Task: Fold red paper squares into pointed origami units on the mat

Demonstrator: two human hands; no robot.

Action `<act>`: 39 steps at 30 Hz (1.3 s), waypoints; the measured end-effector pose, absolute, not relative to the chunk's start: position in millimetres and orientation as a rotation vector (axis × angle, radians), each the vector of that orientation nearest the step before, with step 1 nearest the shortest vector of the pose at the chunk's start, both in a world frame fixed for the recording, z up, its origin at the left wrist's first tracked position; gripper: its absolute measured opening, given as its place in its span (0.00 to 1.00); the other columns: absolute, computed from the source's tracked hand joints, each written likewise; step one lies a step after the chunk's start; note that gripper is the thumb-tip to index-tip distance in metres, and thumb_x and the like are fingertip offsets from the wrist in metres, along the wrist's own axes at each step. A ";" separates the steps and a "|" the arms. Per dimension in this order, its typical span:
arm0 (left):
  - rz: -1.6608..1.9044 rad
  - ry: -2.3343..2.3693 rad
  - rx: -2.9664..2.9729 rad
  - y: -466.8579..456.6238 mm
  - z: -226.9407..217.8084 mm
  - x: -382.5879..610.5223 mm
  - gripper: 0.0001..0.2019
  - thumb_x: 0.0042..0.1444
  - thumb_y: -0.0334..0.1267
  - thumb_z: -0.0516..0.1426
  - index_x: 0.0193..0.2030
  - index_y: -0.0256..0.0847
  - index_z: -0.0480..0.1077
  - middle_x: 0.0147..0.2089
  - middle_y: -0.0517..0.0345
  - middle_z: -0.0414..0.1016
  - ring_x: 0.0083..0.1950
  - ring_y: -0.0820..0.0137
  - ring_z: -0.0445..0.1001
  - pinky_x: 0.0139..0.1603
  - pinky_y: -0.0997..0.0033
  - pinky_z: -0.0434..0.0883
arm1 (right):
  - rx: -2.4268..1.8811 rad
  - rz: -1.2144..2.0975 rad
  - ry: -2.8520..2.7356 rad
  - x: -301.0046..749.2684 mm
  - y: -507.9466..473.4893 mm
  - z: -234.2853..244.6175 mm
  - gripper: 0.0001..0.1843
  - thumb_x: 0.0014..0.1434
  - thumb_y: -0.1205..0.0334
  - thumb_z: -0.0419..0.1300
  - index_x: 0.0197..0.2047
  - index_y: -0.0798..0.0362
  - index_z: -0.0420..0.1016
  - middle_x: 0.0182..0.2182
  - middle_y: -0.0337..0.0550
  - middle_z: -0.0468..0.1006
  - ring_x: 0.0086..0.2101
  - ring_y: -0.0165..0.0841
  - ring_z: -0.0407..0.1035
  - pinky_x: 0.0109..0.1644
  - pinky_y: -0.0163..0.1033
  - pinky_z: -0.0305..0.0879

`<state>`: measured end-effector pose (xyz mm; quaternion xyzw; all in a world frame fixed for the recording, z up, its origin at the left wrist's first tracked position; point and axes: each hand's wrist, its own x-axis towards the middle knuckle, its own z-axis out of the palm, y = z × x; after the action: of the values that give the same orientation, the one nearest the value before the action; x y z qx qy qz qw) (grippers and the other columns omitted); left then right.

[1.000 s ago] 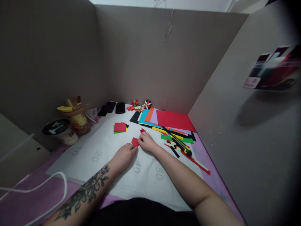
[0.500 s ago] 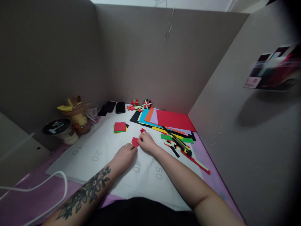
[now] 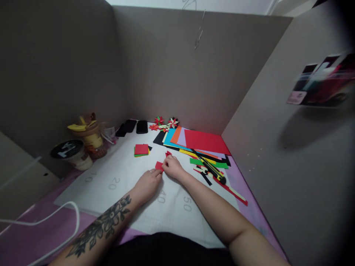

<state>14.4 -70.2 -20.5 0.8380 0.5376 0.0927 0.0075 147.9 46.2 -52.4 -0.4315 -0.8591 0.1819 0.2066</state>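
Right hand, fingers curled, touches the right edge of a red square on the white mat; the left hand, fingers bent, meets its near edge, though whether they pinch or press is unclear. Smooth paper with no clear long axis, the square lies between them, near a pointed red fold.

Smooth matt paper square, plastic-looking cutter

A dark flower-and-leaf tattoo runs along the left forearm at seven o'clock. The left grip and right grip each wear a ring; black clothing shows at six o'clock.
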 end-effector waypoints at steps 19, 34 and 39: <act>0.064 1.731 2.732 -81.0 -21.3 29.5 0.07 0.55 0.28 0.50 0.39 0.38 0.66 0.41 0.48 0.70 0.40 0.62 0.68 0.38 0.62 0.61 | -1.165 0.352 -2.205 160.6 40.4 -48.8 0.12 0.54 0.75 0.51 0.39 0.54 0.69 0.41 0.51 0.67 0.45 0.40 0.59 0.50 0.46 0.56; 0.037 1.680 2.686 -94.6 -5.0 17.4 0.10 0.55 0.27 0.49 0.41 0.37 0.67 0.39 0.47 0.73 0.41 0.61 0.69 0.40 0.61 0.63 | -0.568 0.387 -2.579 176.3 23.5 -48.4 0.13 0.58 0.68 0.52 0.41 0.51 0.77 0.43 0.47 0.74 0.44 0.37 0.62 0.48 0.43 0.62; 0.107 1.728 2.620 -68.5 2.7 -17.2 0.09 0.55 0.28 0.49 0.37 0.37 0.70 0.35 0.48 0.74 0.42 0.62 0.70 0.44 0.63 0.64 | -0.543 0.423 -2.656 177.1 24.4 -45.8 0.16 0.56 0.73 0.52 0.44 0.51 0.76 0.41 0.46 0.74 0.44 0.36 0.63 0.49 0.42 0.62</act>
<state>-17.2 -68.5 2.7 0.8343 0.5502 0.0341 0.0004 177.1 24.4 -45.8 -0.1941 -0.9489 0.1513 0.1976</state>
